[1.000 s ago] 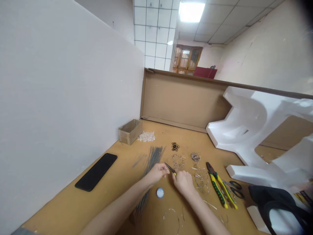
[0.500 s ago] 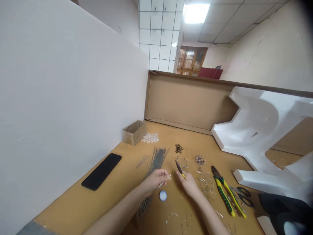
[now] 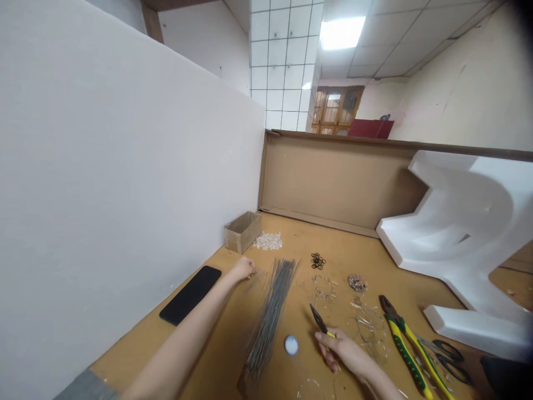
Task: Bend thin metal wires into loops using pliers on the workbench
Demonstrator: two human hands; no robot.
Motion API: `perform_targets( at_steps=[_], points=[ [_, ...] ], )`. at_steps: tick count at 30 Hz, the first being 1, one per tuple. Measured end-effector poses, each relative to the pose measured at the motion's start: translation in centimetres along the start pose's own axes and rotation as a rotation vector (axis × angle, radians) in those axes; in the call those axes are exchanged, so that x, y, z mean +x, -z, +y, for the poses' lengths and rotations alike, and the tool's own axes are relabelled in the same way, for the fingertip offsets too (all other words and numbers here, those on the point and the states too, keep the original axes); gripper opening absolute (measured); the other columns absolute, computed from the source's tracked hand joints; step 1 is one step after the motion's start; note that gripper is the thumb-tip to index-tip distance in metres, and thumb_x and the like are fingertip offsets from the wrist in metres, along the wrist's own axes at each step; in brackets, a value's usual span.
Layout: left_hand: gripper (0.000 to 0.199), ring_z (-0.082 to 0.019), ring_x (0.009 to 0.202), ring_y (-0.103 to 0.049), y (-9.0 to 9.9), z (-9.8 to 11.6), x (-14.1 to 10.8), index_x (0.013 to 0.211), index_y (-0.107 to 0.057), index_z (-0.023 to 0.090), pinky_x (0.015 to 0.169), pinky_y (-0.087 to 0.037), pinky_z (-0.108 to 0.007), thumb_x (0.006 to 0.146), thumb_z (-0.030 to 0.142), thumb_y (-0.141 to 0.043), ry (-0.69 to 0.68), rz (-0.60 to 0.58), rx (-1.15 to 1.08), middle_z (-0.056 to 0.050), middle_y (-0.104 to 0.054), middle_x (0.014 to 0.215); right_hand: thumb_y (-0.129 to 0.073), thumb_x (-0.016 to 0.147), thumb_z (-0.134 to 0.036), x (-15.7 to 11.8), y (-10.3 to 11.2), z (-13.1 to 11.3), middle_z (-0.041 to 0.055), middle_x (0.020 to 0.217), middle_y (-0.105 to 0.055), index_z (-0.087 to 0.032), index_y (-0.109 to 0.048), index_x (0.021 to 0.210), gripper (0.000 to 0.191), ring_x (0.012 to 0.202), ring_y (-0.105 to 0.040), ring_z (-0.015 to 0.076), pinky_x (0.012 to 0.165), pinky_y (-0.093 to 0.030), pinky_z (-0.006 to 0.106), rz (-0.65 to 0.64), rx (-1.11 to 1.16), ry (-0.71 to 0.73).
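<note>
My right hand point(image 3: 339, 351) is wrapped round small needle-nose pliers point(image 3: 318, 319) with dark jaws and yellow handles. The jaws point up and to the left, apart from anything else. On the left, my left hand point(image 3: 245, 268) has its fingers drawn together at the table, beside a few short thin wires point(image 3: 259, 280). Whether something is pinched there cannot be made out. Between my hands lies a bundle of straight grey wires point(image 3: 272, 314). A round lid with a white top and blue rim point(image 3: 291, 345) sits near the pliers.
A small cardboard box point(image 3: 244, 233) stands behind my left hand, beside a heap of tiny clear pieces point(image 3: 268, 240). Black rings point(image 3: 318, 260) and bent wires point(image 3: 368, 322) lie farther right. Large pliers point(image 3: 402, 339), scissors point(image 3: 449, 355), white foam point(image 3: 453, 222) and a black phone-like slab point(image 3: 191, 294) surround the work.
My left hand has moved left and away from me, from the wire bundle to the short wires. The thin white piece in its fingers no longer shows. My right hand still holds the pliers.
</note>
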State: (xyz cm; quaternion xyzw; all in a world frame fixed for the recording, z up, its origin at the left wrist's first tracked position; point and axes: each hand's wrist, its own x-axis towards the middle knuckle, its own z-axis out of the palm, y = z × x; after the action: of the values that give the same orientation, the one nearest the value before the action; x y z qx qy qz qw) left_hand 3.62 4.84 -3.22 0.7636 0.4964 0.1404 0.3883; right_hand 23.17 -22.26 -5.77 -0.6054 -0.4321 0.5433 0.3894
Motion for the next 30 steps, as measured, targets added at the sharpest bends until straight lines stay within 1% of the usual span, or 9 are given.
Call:
perform_targets(
  at_steps=[4, 8, 11, 13, 16, 21, 24, 27, 30],
  points=[
    [0.018, -0.013, 0.059, -0.057, -0.3, -0.4, 0.3, 0.067, -0.058, 0.012, 0.056, -0.040, -0.022, 0.067, 0.031, -0.060, -0.002, 0.062, 0.190, -0.003, -0.061, 0.060, -0.048, 0.071, -0.053, 0.1, 0.0, -0.2, -0.0075, 0.038, -0.038, -0.017, -0.042, 0.053, 0.042, 0.031, -0.036, 0.0056, 0.037, -0.027, 0.018, -0.017, 0.007, -0.008],
    [0.034, -0.026, 0.085, -0.059, 0.1, -0.4, -0.5, 0.074, -0.061, 0.013, 0.069, -0.041, -0.030, 0.066, 0.045, -0.057, 0.024, 0.149, 0.381, -0.014, -0.064, 0.084, -0.047, 0.072, -0.054, 0.1, 0.2, -0.3, -0.0071, 0.038, -0.038, -0.017, -0.041, 0.051, 0.043, 0.031, -0.037, 0.0059, 0.038, -0.028, 0.019, -0.029, 0.017, 0.005],
    [0.048, -0.036, 0.090, -0.057, -0.4, 0.1, -1.3, 0.076, -0.064, 0.010, 0.072, -0.041, -0.039, 0.059, 0.054, -0.058, 0.065, 0.157, 0.500, -0.023, -0.062, 0.090, -0.047, 0.072, -0.053, 0.1, 0.3, -0.2, -0.0069, 0.038, -0.039, -0.017, -0.042, 0.051, 0.042, 0.031, -0.038, 0.0061, 0.037, -0.027, 0.019, -0.031, 0.036, 0.004],
    [0.050, -0.038, 0.090, -0.056, -0.9, 0.6, -1.6, 0.078, -0.065, 0.008, 0.073, -0.040, -0.041, 0.058, 0.053, -0.058, 0.057, 0.134, 0.547, -0.025, -0.062, 0.093, -0.047, 0.072, -0.053, 0.2, 0.3, -0.2, -0.0071, 0.038, -0.038, -0.017, -0.042, 0.051, 0.042, 0.030, -0.037, 0.0060, 0.037, -0.027, 0.019, -0.027, 0.052, 0.000],
    [0.042, -0.037, 0.092, -0.056, -1.4, 1.3, -1.6, 0.081, -0.065, 0.009, 0.074, -0.041, -0.040, 0.058, 0.044, -0.062, 0.033, 0.091, 0.594, -0.023, -0.062, 0.096, -0.048, 0.070, -0.054, 0.2, 0.1, -0.3, -0.0071, 0.037, -0.037, -0.017, -0.041, 0.050, 0.043, 0.029, -0.037, 0.0061, 0.036, -0.027, 0.019, -0.019, 0.057, -0.012],
    [0.030, -0.035, 0.093, -0.056, -1.3, 1.9, -1.0, 0.082, -0.065, 0.012, 0.075, -0.042, -0.039, 0.058, 0.030, -0.066, 0.035, 0.018, 0.639, -0.021, -0.063, 0.093, -0.049, 0.068, -0.056, 0.4, 0.0, -0.1, -0.0071, 0.038, -0.038, -0.017, -0.041, 0.050, 0.044, 0.028, -0.036, 0.0056, 0.035, -0.024, 0.018, -0.001, 0.040, -0.025],
    [0.027, -0.029, 0.093, -0.056, -1.4, 2.1, -0.5, 0.089, -0.061, 0.012, 0.077, -0.043, -0.040, 0.069, 0.029, -0.064, 0.052, -0.037, 0.651, -0.017, -0.061, 0.096, -0.049, 0.068, -0.057, 0.6, 0.0, 0.4, -0.0075, 0.037, -0.037, -0.017, -0.041, 0.051, 0.044, 0.028, -0.034, 0.0053, 0.034, -0.025, 0.019, 0.008, 0.043, -0.013],
    [0.029, -0.020, 0.093, -0.054, -2.0, 2.3, 0.0, 0.106, -0.053, 0.013, 0.079, -0.045, -0.039, 0.082, 0.030, -0.051, 0.053, -0.087, 0.650, -0.009, -0.055, 0.106, -0.048, 0.069, -0.057, 0.6, 0.0, 0.5, -0.0075, 0.035, -0.036, -0.018, -0.041, 0.050, 0.044, 0.028, -0.033, 0.0054, 0.034, -0.024, 0.019, 0.017, 0.036, -0.012],
    [0.031, -0.019, 0.094, -0.054, -2.6, 2.5, 0.1, 0.110, -0.049, 0.014, 0.078, -0.046, -0.038, 0.084, 0.029, -0.048, 0.035, -0.112, 0.636, -0.009, -0.052, 0.110, -0.048, 0.070, -0.056, 0.6, 0.0, 0.5, -0.0073, 0.035, -0.037, -0.017, -0.041, 0.051, 0.044, 0.028, -0.034, 0.0055, 0.034, -0.025, 0.019, 0.013, 0.025, -0.026]
  ],
)
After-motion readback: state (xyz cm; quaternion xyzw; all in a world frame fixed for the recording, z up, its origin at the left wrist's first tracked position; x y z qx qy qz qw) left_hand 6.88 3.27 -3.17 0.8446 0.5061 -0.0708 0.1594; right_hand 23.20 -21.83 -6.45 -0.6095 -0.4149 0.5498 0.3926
